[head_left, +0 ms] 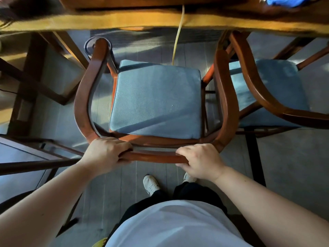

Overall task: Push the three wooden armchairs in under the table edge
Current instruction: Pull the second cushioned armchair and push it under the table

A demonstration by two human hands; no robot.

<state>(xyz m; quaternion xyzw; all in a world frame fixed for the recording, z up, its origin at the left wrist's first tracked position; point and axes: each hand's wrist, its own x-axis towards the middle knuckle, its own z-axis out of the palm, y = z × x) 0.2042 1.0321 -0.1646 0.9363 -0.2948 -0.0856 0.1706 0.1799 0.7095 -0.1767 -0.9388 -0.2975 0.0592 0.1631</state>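
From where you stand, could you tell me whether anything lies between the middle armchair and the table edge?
No solid obstacle shows. A thin yellow cord hangs from the table edge down behind the blue seat cushion. The neighbouring armchair crowds the right armrest. Both the left hand and right hand grip the back rail.

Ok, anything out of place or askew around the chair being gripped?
Yes. A yellow cord hangs off the table edge straight above the gripped armchair's blue cushion, where it could snag. The right-hand armchair sits angled, its armrest crowding this one.

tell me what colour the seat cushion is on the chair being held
Blue-grey, plain, on the seat cushion of the reddish-brown armchair; the head view shows it.
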